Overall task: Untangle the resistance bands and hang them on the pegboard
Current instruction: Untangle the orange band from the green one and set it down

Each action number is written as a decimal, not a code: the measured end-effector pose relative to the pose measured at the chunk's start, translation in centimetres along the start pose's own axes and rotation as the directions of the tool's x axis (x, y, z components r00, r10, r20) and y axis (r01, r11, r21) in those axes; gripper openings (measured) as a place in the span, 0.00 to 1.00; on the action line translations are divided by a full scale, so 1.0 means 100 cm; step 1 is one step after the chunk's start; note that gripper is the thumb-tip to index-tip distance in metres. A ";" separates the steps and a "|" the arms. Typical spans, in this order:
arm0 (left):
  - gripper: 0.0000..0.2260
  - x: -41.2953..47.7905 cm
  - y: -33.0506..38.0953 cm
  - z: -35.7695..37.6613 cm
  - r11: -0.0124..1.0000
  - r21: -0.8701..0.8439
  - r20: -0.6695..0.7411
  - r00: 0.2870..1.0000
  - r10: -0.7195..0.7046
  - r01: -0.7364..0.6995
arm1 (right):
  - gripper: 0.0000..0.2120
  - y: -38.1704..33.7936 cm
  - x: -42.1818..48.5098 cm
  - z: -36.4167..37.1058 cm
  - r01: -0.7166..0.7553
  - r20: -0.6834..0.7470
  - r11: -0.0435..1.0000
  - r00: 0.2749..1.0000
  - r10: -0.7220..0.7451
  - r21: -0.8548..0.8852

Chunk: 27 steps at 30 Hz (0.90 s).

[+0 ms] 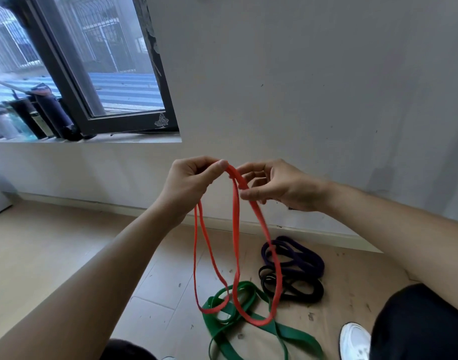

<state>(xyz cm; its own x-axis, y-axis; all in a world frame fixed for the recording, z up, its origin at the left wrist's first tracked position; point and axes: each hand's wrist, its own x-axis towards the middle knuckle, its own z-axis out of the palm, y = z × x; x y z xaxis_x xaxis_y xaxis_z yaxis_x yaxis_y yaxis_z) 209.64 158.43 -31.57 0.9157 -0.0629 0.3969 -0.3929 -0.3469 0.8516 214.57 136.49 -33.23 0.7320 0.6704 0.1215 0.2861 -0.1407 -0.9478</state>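
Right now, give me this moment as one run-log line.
step: untangling | left grip pinches red band top | right grip holds same band | green band, purple band, black band on floor | pegboard not in view

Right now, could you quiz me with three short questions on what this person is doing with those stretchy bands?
1. True or false: the left hand and the right hand both grip the red band.
2. Fill the gap: three bands lie on the floor, held by no hand: the green band, the purple band and the ____ band.
3. Which band lies nearest the white shoe? A. purple B. green C. red

Key: 1 true; 2 black, the black band; 3 B.
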 end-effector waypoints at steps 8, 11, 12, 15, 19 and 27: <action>0.12 0.002 -0.001 -0.001 0.999 -0.039 -0.004 1.000 -0.024 0.024 | 0.12 0.003 0.000 0.002 0.038 -0.040 0.999 0.998 -0.038 -0.003; 0.10 0.001 -0.001 -0.001 0.999 -0.038 0.007 0.999 -0.031 0.031 | 0.12 0.003 0.000 0.000 0.041 -0.073 0.999 0.996 -0.043 -0.028; 0.09 0.001 -0.002 -0.001 0.998 -0.045 0.002 0.999 -0.035 0.035 | 0.12 0.002 0.001 0.000 0.043 -0.080 0.998 0.996 -0.046 -0.043; 0.08 0.001 0.000 0.001 0.999 -0.043 -0.014 0.999 -0.033 0.032 | 0.13 0.000 0.002 0.002 0.034 -0.079 0.999 0.996 -0.037 -0.038; 0.07 -0.001 0.005 0.006 0.999 -0.035 -0.027 0.999 -0.025 0.024 | 0.12 -0.003 0.000 0.008 0.055 -0.056 0.995 0.997 -0.060 -0.081; 0.13 -0.004 0.011 0.000 0.988 -0.132 0.013 0.997 -0.075 0.076 | 0.13 -0.006 -0.004 0.005 0.060 -0.037 0.997 0.997 -0.061 -0.042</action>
<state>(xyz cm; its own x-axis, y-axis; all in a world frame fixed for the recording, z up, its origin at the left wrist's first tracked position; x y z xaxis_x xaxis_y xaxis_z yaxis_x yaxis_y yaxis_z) 208.80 158.06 -30.82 0.9435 -0.0491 0.3276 -0.3301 -0.2239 0.9170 213.85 136.67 -32.84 0.7356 0.6501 0.1905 0.3554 -0.1310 -0.9255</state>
